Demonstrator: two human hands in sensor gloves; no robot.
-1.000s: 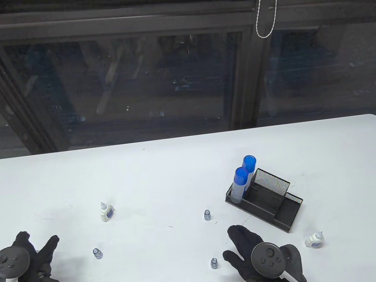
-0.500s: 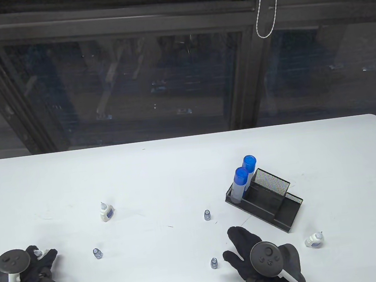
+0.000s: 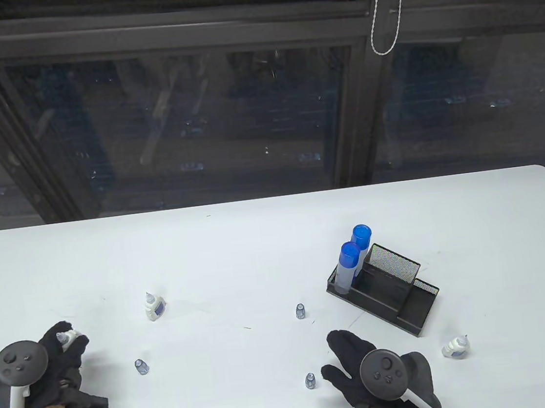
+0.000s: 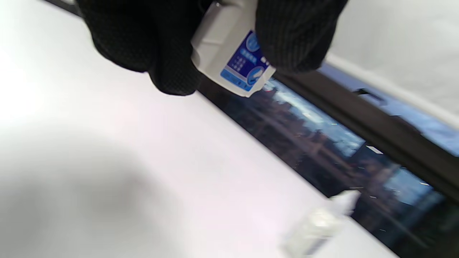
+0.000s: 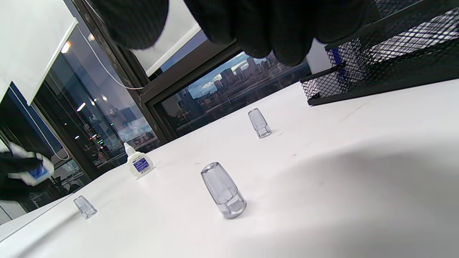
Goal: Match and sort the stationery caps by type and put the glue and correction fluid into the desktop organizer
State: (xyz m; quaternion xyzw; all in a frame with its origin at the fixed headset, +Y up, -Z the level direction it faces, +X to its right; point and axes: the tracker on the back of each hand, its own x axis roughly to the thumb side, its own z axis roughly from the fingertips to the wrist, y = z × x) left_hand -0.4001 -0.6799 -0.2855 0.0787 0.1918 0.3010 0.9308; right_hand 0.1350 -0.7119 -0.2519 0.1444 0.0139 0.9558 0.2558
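- Left hand (image 3: 59, 356) gripping uncapped correction fluid bottle (image 4: 229, 53), lifted off table (image 3: 257, 245).
- Right hand (image 3: 364, 365) flat, empty.
- Next, probably: fit nearest clear cap (image 3: 141, 366), then organizer (image 3: 385, 289).

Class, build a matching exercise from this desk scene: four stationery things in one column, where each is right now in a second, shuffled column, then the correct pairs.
Things
1. glue sticks
2. bottle with blue label
3. correction fluid bottle by the right hand
4. clear cap nearest the organizer

Places
A. lying on its side on the table
B. held in the left hand
C. upright in the black mesh organizer
D. standing on the table, left of the organizer

Pairs: 1-C, 2-B, 3-A, 4-D
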